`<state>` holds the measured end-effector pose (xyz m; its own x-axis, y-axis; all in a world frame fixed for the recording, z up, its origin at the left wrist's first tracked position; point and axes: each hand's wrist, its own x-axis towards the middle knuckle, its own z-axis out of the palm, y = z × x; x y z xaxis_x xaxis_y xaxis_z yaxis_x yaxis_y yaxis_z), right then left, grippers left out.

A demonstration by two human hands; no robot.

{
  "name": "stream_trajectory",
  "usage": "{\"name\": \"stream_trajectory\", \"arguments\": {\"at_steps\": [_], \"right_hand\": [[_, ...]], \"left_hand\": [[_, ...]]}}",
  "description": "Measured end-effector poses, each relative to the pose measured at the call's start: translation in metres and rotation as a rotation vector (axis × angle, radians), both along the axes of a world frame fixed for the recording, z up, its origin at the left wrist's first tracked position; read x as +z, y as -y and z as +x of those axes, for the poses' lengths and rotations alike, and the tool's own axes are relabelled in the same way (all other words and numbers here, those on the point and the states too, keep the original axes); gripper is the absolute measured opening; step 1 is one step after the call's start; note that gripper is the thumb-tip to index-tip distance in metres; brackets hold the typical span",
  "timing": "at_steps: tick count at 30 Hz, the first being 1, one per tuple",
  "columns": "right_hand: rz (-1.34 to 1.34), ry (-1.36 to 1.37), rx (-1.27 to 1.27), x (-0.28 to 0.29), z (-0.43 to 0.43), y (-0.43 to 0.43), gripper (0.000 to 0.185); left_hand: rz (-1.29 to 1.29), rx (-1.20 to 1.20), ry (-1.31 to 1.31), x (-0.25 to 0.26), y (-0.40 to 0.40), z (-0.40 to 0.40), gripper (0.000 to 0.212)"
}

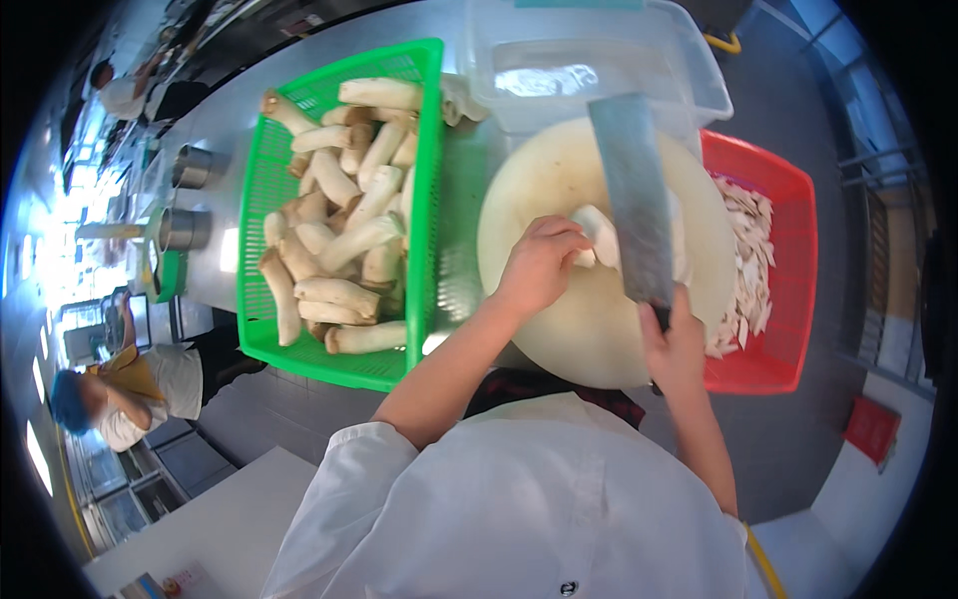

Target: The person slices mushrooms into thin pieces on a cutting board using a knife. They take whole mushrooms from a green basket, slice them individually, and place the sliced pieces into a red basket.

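Note:
My right hand grips the dark handle of a Chinese cleaver, whose broad blade points away from me over a round, pale chopping board. On the board, my left hand has its fingers curled against white pieces of king oyster mushroom, just left of the blade. More white mushroom shows past the blade's right side, partly hidden by it. At the board's right, a red plastic basket contains many sliced mushroom pieces. Whole king oyster mushrooms fill a green plastic basket on the left.
A clear plastic bin stands behind the board. Metal pots sit farther left on the steel counter. One person in a blue cap is at the left, and another person works at the upper left.

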<state>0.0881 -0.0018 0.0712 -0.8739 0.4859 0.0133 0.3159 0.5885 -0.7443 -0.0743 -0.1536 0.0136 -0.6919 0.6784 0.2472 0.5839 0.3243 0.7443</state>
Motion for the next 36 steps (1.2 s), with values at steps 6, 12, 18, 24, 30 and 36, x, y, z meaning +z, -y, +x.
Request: {"name": "stream_trajectory", "arguments": {"at_steps": [6, 12, 18, 24, 30, 36], "right_hand": [[0.026, 0.186, 0.302, 0.024, 0.027, -0.016, 0.021], [0.145, 0.296, 0.633, -0.005, 0.021, 0.002, 0.021], [0.266, 0.322, 0.354, -0.023, 0.01, -0.015, 0.023], [0.306, 0.346, 0.172, -0.028, -0.003, -0.004, 0.024], [0.251, 0.379, 0.112, -0.028, -0.011, 0.001, 0.024], [0.213, 0.4, 0.127, -0.025, -0.013, 0.003, 0.02]], "left_hand": [[0.008, 0.405, -0.026, 0.075, 0.023, -0.118, 0.013], [-0.551, 0.489, -0.483, 0.018, 0.086, -0.291, 0.045], [-0.963, 0.358, -0.423, 0.006, 0.086, -0.323, 0.061], [-1.156, 0.26, -0.557, 0.019, 0.082, -0.328, 0.073], [-1.019, 0.137, -0.584, 0.027, 0.093, -0.318, 0.064], [-0.709, 0.574, -0.218, 0.043, 0.147, -0.312, 0.073]]}}
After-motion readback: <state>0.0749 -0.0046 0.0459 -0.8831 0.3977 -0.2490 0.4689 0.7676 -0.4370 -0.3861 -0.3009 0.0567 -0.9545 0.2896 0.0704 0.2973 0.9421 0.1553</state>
